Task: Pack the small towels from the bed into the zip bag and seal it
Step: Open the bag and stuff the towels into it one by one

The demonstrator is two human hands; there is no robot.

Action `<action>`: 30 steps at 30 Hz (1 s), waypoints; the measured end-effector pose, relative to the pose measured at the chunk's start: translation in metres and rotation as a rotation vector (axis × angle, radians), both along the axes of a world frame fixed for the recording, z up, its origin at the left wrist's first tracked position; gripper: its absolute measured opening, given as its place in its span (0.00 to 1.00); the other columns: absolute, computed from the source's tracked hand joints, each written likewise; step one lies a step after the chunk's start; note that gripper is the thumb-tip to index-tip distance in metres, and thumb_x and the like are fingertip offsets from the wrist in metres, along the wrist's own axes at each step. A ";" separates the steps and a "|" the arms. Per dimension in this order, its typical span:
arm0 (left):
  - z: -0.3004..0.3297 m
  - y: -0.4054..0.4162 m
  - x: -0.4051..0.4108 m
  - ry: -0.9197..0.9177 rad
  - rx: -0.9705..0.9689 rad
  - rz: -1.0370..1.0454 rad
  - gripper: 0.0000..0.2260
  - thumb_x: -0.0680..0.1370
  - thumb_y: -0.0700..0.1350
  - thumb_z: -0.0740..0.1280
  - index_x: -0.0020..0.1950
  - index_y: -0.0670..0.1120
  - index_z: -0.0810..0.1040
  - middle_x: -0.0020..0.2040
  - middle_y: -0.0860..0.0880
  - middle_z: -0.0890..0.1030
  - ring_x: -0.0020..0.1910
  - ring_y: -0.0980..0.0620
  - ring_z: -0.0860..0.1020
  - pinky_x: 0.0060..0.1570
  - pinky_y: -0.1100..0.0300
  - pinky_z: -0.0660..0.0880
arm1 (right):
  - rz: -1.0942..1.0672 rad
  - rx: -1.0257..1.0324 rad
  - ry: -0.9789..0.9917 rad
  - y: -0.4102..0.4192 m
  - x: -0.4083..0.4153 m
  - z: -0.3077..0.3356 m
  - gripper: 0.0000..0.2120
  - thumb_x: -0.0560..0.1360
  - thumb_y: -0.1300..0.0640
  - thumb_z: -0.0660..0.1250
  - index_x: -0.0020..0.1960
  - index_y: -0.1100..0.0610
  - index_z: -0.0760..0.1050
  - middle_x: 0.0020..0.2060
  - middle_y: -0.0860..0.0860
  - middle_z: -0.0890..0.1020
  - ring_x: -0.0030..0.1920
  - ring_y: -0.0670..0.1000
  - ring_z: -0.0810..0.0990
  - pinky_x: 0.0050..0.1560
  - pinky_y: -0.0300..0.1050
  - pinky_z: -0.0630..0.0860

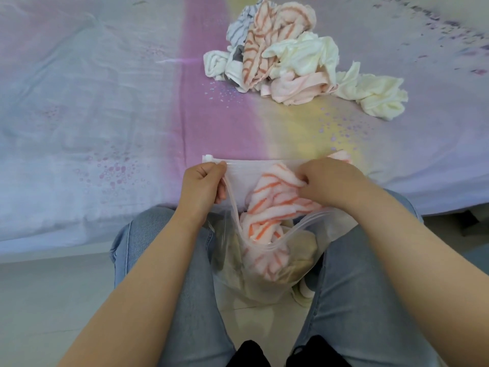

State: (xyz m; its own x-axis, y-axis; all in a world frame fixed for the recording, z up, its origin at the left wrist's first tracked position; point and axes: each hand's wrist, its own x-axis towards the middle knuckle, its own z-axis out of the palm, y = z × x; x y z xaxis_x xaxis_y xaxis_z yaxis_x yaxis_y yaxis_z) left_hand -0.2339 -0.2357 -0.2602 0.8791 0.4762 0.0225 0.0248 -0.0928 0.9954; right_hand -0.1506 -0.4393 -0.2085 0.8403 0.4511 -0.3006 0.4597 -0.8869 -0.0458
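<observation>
A clear zip bag (267,284) hangs open between my knees at the bed's near edge. My left hand (202,185) pinches the left end of its rim and holds the mouth up. An orange-striped pink towel (275,205) is partway inside the mouth, and my right hand (328,181) grips its top with curled fingers. Darker, olive-toned cloth lies at the bag's bottom. On the bed beyond, a pile of small towels (280,49) holds striped, white, cream and pink ones. One cream towel (378,95) lies apart at the pile's right.
The bed (105,115) has a pastel lilac, pink and yellow sheet and fills the upper view. My jeans-clad legs (169,260) frame the bag over a pale tiled floor. A white slider (209,157) sits at the left end of the bag's zip.
</observation>
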 end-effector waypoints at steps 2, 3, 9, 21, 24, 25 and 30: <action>0.000 0.000 -0.001 -0.006 0.011 -0.003 0.19 0.80 0.40 0.62 0.28 0.40 0.70 0.19 0.50 0.70 0.20 0.54 0.66 0.24 0.64 0.67 | 0.127 0.298 0.056 0.011 -0.011 0.009 0.14 0.75 0.52 0.65 0.32 0.51 0.67 0.33 0.48 0.73 0.35 0.49 0.71 0.34 0.43 0.64; 0.000 0.000 -0.001 -0.011 0.015 -0.004 0.20 0.80 0.40 0.62 0.28 0.40 0.70 0.18 0.50 0.70 0.19 0.54 0.66 0.24 0.64 0.67 | 0.194 0.311 0.122 0.018 -0.018 0.010 0.14 0.75 0.52 0.65 0.32 0.52 0.68 0.32 0.47 0.73 0.33 0.48 0.70 0.32 0.41 0.63; -0.002 0.000 -0.003 -0.025 0.038 -0.032 0.20 0.80 0.40 0.63 0.31 0.31 0.71 0.19 0.49 0.70 0.20 0.53 0.67 0.24 0.64 0.68 | 0.378 -0.169 0.499 0.045 -0.032 -0.021 0.19 0.82 0.47 0.52 0.59 0.58 0.76 0.47 0.49 0.75 0.48 0.51 0.71 0.48 0.40 0.64; -0.006 -0.003 0.005 -0.025 0.062 -0.009 0.19 0.80 0.41 0.63 0.30 0.35 0.72 0.19 0.49 0.71 0.20 0.53 0.67 0.24 0.64 0.68 | -0.478 0.643 -0.341 -0.027 0.119 -0.006 0.10 0.75 0.50 0.63 0.46 0.52 0.82 0.73 0.52 0.63 0.66 0.58 0.69 0.63 0.54 0.71; -0.007 -0.005 0.004 -0.028 0.059 -0.003 0.19 0.80 0.41 0.63 0.30 0.34 0.71 0.19 0.50 0.70 0.20 0.53 0.67 0.25 0.64 0.68 | -0.664 0.403 -0.368 -0.049 0.160 -0.022 0.13 0.76 0.53 0.59 0.56 0.49 0.79 0.78 0.49 0.41 0.76 0.64 0.44 0.74 0.63 0.49; -0.007 -0.005 0.005 -0.028 0.057 -0.002 0.19 0.80 0.41 0.63 0.30 0.34 0.71 0.19 0.50 0.70 0.20 0.54 0.67 0.25 0.64 0.68 | -0.721 0.394 -0.334 -0.056 0.166 -0.028 0.15 0.77 0.53 0.58 0.60 0.48 0.77 0.78 0.50 0.40 0.76 0.64 0.46 0.73 0.63 0.48; -0.006 -0.006 0.008 -0.030 0.050 -0.009 0.20 0.80 0.40 0.62 0.28 0.39 0.69 0.19 0.50 0.70 0.20 0.54 0.66 0.25 0.65 0.68 | -0.672 0.596 -0.477 -0.069 0.155 -0.046 0.18 0.74 0.61 0.57 0.59 0.55 0.79 0.63 0.61 0.72 0.58 0.65 0.73 0.61 0.54 0.68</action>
State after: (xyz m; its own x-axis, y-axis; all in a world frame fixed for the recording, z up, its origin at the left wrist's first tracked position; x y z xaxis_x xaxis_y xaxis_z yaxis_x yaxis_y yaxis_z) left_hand -0.2261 -0.2414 -0.2662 0.8819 0.4658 0.0727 -0.0063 -0.1425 0.9898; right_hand 0.0040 -0.5080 -0.2543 0.9487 -0.1919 0.2514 -0.0396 -0.8608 -0.5074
